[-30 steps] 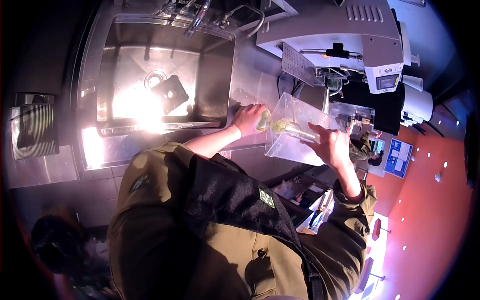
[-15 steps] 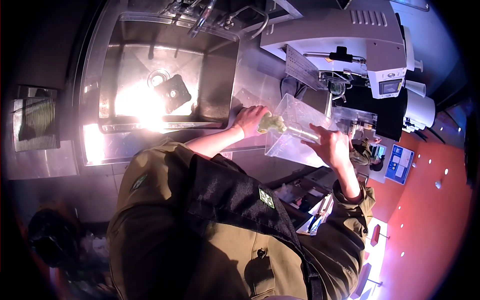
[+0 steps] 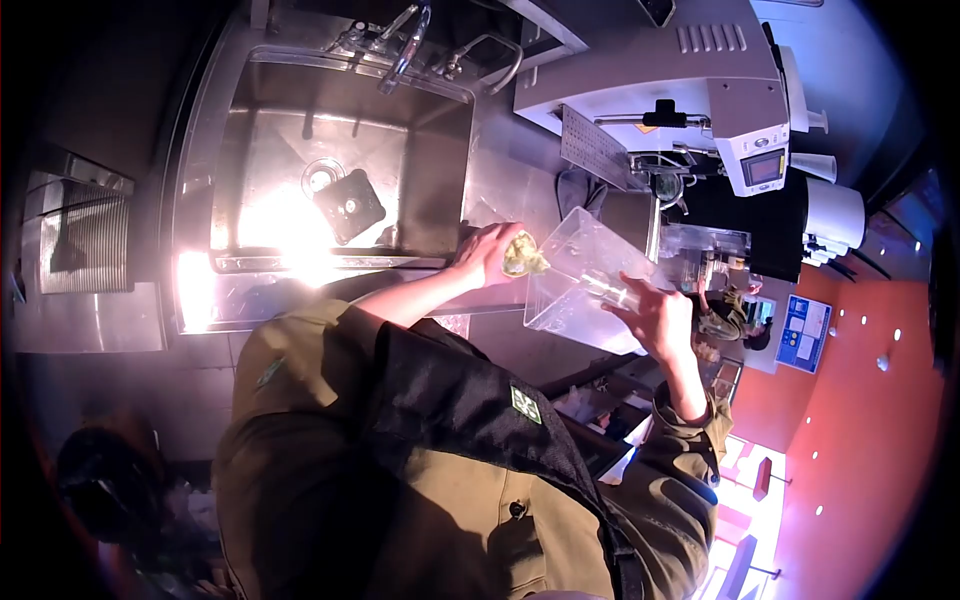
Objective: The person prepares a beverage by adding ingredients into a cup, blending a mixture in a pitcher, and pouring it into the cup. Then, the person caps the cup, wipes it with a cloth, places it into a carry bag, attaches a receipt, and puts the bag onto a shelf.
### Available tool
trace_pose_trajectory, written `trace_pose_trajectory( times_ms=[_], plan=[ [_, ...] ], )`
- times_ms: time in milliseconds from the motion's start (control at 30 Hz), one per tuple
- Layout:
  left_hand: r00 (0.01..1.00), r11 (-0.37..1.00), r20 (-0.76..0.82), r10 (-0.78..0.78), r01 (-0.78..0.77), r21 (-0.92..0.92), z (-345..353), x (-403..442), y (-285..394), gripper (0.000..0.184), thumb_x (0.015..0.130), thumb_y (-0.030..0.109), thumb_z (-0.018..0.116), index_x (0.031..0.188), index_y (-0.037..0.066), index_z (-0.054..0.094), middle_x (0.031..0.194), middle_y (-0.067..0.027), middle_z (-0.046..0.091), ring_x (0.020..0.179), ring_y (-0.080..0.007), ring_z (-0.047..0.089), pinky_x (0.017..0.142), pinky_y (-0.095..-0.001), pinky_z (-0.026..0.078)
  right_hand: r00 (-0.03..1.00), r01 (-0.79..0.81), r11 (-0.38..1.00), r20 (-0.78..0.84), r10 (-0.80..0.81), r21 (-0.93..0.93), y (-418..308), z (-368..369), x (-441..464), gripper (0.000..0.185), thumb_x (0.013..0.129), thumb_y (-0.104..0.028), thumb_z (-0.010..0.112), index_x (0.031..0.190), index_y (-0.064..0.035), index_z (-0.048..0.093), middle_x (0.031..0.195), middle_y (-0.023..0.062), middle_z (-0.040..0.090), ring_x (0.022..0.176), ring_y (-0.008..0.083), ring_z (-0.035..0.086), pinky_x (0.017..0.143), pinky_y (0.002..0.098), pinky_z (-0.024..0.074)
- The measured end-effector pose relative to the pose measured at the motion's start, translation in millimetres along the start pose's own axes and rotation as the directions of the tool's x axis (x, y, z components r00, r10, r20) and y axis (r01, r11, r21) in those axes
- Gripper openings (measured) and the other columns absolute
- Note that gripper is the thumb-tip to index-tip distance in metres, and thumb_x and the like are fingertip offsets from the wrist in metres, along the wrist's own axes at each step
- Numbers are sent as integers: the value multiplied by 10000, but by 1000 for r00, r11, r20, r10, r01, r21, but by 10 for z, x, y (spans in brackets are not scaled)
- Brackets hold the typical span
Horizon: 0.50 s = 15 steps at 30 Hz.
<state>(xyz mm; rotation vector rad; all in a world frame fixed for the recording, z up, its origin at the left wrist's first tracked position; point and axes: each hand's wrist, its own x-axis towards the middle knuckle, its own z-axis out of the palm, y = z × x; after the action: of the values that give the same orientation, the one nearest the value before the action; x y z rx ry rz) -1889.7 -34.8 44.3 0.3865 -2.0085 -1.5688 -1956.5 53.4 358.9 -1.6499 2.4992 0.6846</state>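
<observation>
My left hand (image 3: 485,255) is curled round a crumpled pale-green thing (image 3: 523,256), perhaps a cloth, at the mouth of a clear plastic container (image 3: 575,262). The container lies tilted, its wide opening facing my left hand. On its far side my right hand (image 3: 652,315) grips it, with fingers spread along the wall. A shiny streak shows beside those fingers; whether it is a separate object I cannot tell.
To the left is a metal sink (image 3: 440,170) with a black square piece (image 3: 350,205) near its drain and a faucet (image 3: 405,50) behind. A grey machine (image 3: 640,70) stands at the upper right. Another person (image 3: 725,315) is farther off at the right.
The green thing, spread across the container's mouth half a second ago, is now bunched in my left hand. The container has shifted slightly down, and the view has moved a little.
</observation>
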Motion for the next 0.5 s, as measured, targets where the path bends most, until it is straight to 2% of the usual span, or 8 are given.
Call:
trace_pose_trajectory(
  times_ms=[100, 133, 200, 267, 367, 400, 433, 500],
  plan=[
    [999, 993, -34, -19, 15, -119, -375, -74, 156, 833, 552, 208, 838, 1241, 87, 386, 1186, -149, 522, 1065, -348, 536, 894, -412, 466, 996, -82, 975, -25, 89, 208, 156, -100, -149, 487, 682, -311, 815, 1056, -39, 663, 486, 68, 549, 481, 77, 571, 523, 271, 482],
    [997, 987, -37, -61, 55, -148, -546, -94, 282, 834, 550, 197, 841, 1239, 88, 386, 1183, -150, 523, 1066, -346, 537, 891, -411, 468, 993, -49, 886, -73, 93, 462, 484, 157, -253, 470, 678, -224, 819, 1059, -5, 653, 554, 65, 587, 563, 69, 589, 551, 262, 490],
    [989, 984, -108, -101, 83, -158, -787, -167, 368, 818, 556, 203, 852, 1238, 79, 416, 1119, -137, 590, 1033, -307, 595, 859, -388, 501, 981, -26, 555, -86, 173, 831, 628, 372, -302, 447, 666, -78, 816, 1056, 46, 637, 728, 62, 642, 723, 88, 616, 621, 255, 506],
    [974, 980, -185, -132, 100, -175, -1127, -270, 531, 820, 550, 191, 853, 1233, 102, 406, 1134, -137, 571, 1041, -317, 583, 868, -383, 493, 973, -36, 270, -28, 228, 962, 589, 439, -254, 402, 651, 10, 802, 1015, 54, 639, 960, 73, 642, 855, 138, 616, 717, 256, 519],
    [888, 974, -404, -218, 174, -142, -1572, -544, 783, 841, 532, 221, 871, 1235, 102, 426, 1113, -137, 588, 1045, -302, 592, 883, -373, 489, 978, 133, 139, -152, 142, 981, 378, 595, 99, 442, 630, 14, 806, 1033, 35, 627, 928, 42, 634, 816, 111, 590, 758, 247, 487],
    [847, 982, -498, -187, 178, -66, -1717, -698, 833, 833, 531, 204, 874, 1228, 91, 433, 1106, -137, 592, 1038, -283, 599, 884, -369, 490, 980, 189, -32, -186, 68, 981, 355, 750, 280, 517, 621, -51, 822, 1082, 30, 604, 936, 40, 636, 828, 121, 588, 761, 261, 473],
    [798, 982, -585, -145, 188, 13, -1871, -864, 868, 825, 529, 187, 876, 1222, 79, 440, 1099, -138, 596, 1031, -265, 605, 885, -365, 491, 973, 231, -63, -232, -13, 971, 288, 848, 492, 523, 682, -174, 795, 1114, 33, 583, 975, 55, 632, 904, 147, 582, 770, 282, 463],
    [701, 975, -711, -53, 190, 115, -2143, -1267, 931, 806, 530, 157, 880, 1208, 60, 455, 1099, -125, 598, 1028, -224, 607, 884, -353, 498, 946, 215, -415, -294, -135, 884, 25, 1181, 951, 494, 764, -284, 722, 1127, 18, 576, 1013, 68, 621, 970, 159, 558, 809, 302, 440]
  ],
)
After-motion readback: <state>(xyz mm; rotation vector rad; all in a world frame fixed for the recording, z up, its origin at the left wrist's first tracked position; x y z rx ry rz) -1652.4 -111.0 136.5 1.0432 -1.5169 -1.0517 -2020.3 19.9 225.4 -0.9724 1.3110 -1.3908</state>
